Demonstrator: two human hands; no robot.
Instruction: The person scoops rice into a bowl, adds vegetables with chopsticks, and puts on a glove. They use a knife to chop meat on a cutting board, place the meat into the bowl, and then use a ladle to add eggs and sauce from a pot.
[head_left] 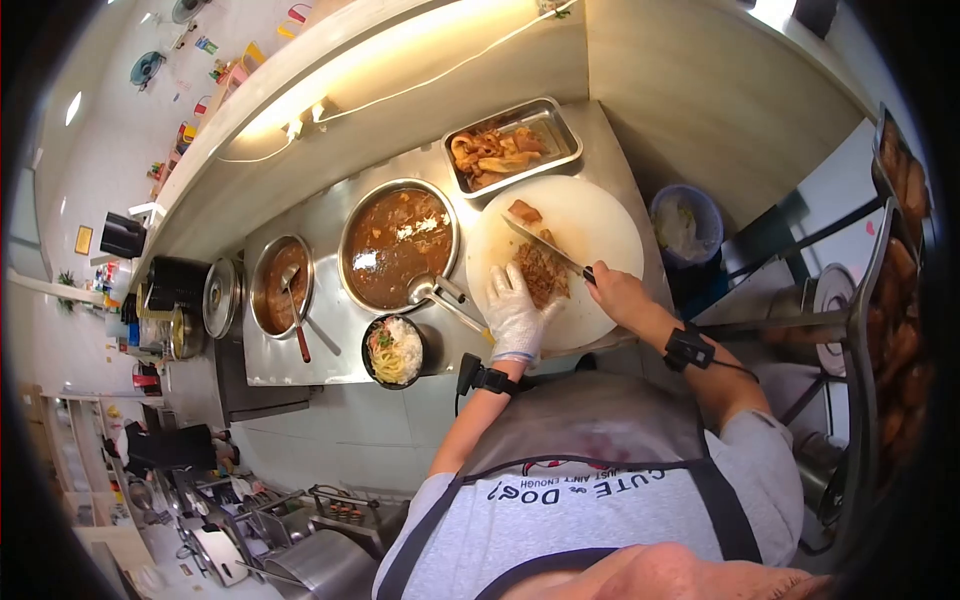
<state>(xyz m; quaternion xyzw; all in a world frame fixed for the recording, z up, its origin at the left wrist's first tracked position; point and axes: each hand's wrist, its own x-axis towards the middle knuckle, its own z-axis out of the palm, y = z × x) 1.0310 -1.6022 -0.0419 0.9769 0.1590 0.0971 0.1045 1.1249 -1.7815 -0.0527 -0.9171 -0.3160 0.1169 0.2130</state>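
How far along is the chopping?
Looks done: a pile of chopped meat on the round board; the black bowl already holds rice and sides.

In hand: the right hand grips the knife; the gloved left hand is down beside the pile.

Left, probably: the larger chunk near the blade tip, then clearing the pile off the board. I'd say past halfway.

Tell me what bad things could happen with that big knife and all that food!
The knife might nick the gloved left hand, because its fingers are close to the blade. The black bowl sits near the counter's front edge, so a bump could tip it off. The ladle's handle reaches near the gloved wrist, so an arm might knock it and splash sauce.
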